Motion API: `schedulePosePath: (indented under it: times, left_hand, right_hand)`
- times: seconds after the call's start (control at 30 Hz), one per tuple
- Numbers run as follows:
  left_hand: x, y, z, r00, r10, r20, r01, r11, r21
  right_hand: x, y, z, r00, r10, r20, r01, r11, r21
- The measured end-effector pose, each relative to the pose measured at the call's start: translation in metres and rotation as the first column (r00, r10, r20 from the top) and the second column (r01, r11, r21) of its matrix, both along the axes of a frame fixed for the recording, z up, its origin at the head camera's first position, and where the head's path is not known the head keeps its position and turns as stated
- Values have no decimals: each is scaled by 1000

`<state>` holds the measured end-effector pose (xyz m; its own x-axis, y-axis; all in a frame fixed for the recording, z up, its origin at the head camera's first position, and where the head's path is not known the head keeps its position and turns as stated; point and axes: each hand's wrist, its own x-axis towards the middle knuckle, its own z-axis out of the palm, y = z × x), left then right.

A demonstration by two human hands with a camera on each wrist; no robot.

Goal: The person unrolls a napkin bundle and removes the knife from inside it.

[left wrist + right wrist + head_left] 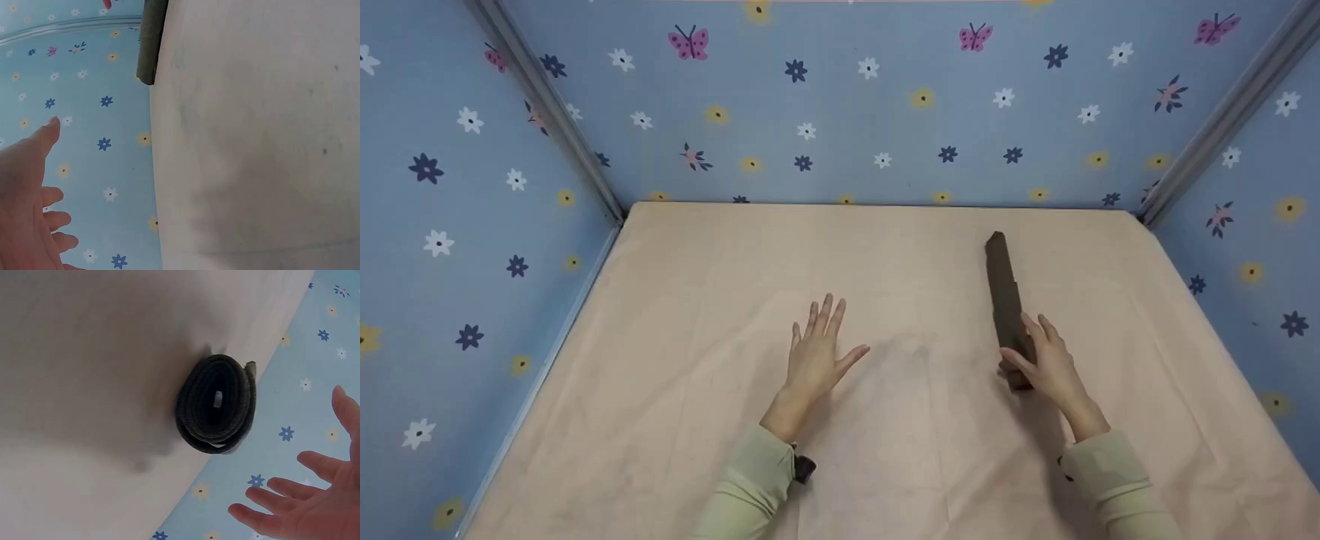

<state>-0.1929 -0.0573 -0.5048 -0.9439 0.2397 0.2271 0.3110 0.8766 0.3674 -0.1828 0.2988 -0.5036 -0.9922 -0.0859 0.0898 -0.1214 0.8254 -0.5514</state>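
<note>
A long, dark brown roll of what looks like cloth (1003, 292) lies on the table's right half, pointing away from me. In the right wrist view its near end shows wound layers of the roll (187, 410) around a hollow middle. My right hand (1054, 367) is held over the near end with fingers spread. From the right wrist, that hand (326, 503) appears open and apart from the roll. My left hand (814, 364), fingers straight and thumb out, hovers left of the roll and holds nothing. The left wrist view shows this hand (25, 191) too.
A pale peach cloth (697, 300) with creases covers the table. Blue flowered walls (840, 105) stand behind and on both sides, with grey posts (556, 112) at the back corners. A small black device (804, 469) sits at my left wrist.
</note>
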Motion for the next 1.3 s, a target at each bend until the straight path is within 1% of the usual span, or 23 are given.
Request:
schedulePosePath:
  times: [0.1,0.3,0.43,0.6,0.9,1.07,1.2,1.3]
  left_hand:
    - [0,6,-2,1000,-15,-6,15,999,28]
    - [-3,17,-6,999,-38,-4,38,998,45]
    - [-5,24,-8,997,-73,13,72,995,61]
    - [-6,34,-8,992,-120,41,116,990,77]
    - [-10,57,-8,984,-152,89,145,987,73]
    - [-11,70,-9,979,-172,114,164,983,78]
    - [-13,78,-10,971,-185,153,176,982,74]
    - [-14,85,-11,962,-196,190,189,981,54]
  right_hand:
    - [0,2,-3,1000,9,-14,-10,1000,-24]
    - [0,7,-9,999,35,-38,-38,997,-62]
    - [1,10,-13,998,45,-38,-49,995,-86]
    - [1,14,-17,999,49,18,-46,991,-122]
    - [-1,21,-24,995,52,88,-33,977,-212]
    - [-3,25,-25,990,48,133,-13,968,-252]
    - [-3,26,-25,986,43,162,0,967,-255]
    - [-3,27,-25,981,34,190,15,968,-252]
